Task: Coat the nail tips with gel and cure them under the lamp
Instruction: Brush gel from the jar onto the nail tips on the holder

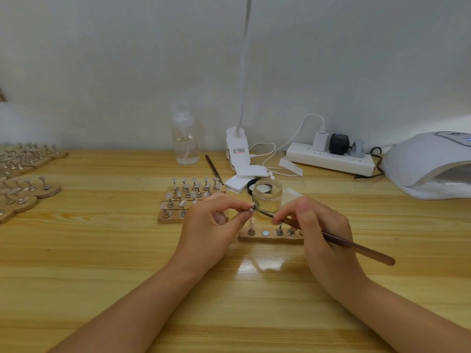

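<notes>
I saw bare table (102,263) open before me. A glass jar (267,197) and wooden stand (270,236) blocked my forward reach; racks (190,200) crowded the left, the curing lamp (430,164) the right.

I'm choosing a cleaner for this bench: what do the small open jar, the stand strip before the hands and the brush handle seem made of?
The small clear open jar looks like glass or hard clear plastic: transparent, with glossy highlights. The pale wavy-edged stand strip looks like unfinished wood, matt and tan, with shiny metal pegs. The long brown brush handle looks like lacquered wood, possibly plastic, given its smooth sheen.
</notes>
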`<state>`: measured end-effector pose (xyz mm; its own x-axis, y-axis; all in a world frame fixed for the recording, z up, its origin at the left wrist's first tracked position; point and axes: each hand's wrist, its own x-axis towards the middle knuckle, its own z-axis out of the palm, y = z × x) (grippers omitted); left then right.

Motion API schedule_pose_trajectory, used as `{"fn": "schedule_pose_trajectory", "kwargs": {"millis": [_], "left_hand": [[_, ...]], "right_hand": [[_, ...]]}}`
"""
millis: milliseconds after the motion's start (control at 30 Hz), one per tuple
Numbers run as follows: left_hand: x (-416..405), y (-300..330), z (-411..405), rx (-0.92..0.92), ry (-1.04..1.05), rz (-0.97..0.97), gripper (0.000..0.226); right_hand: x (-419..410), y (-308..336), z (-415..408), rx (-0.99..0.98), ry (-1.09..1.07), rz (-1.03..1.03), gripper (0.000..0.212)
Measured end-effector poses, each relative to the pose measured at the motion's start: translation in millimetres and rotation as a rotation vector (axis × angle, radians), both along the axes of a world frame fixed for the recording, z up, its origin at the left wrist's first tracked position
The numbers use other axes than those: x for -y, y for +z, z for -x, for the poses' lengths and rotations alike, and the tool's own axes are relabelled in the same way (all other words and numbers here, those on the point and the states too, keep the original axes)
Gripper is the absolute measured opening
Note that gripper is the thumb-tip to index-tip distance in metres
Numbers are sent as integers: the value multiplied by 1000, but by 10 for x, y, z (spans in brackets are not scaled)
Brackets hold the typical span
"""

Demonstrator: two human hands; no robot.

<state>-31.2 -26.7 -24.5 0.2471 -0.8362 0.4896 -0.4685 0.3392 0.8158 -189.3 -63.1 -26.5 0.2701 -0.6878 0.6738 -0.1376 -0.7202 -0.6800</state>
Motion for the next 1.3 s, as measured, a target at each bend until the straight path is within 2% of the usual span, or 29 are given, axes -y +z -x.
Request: {"fn": "schedule_pose_trajectory", "kwargs": {"millis": [133, 367, 600, 767, 967, 1200, 1300], "left_hand": [[-7, 5, 4, -12, 2, -7, 22], [-13, 13, 11, -23, -9, -12, 20], [7, -9, -8, 1, -7, 0, 18], [15, -21, -7, -8, -1, 22, 24], [13, -16, -1, -26, 4, 21, 27], [-2, -4, -5, -13, 8, 11, 23], [0, -6, -8, -32, 12, 1, 24]], "right_hand": [[-7, -8, 24, 47, 13, 28, 41], [8, 12, 0, -15, -18, 8, 37], [-14, 12, 18, 32, 0, 72, 36], [-8, 16, -9, -47, -23, 10, 32], [-20, 22, 19, 2, -23, 131, 37], [-14, 22, -11, -44, -25, 42, 31], [-28, 27, -3, -26, 8, 91, 33]]}}
